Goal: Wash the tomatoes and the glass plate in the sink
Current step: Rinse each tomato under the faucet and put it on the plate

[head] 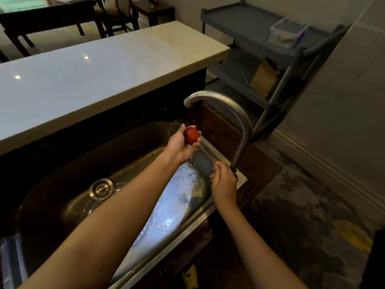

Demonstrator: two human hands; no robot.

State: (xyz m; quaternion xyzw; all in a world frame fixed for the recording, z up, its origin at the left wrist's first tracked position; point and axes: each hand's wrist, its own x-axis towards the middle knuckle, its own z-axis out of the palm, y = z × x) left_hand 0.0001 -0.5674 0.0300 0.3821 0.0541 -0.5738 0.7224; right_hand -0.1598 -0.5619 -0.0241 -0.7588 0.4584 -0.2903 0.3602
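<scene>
Tomato [191, 135]: one, cupped in curled left hand [180, 146] under faucet [235, 113] spout; right hand [224, 182] gripped faucet base. Step: rinsing. Next: water flow, none was visible.

Light is dim and indoor. Two small lamp glints sit on the glossy counter [108, 65], and a bluish-white glare floods the wet sink [125, 142]. Corners fall dark. Straight edges bow with wide-angle distortion; the floor [302, 205] and trolley [250, 28] look soft and smeared.
</scene>
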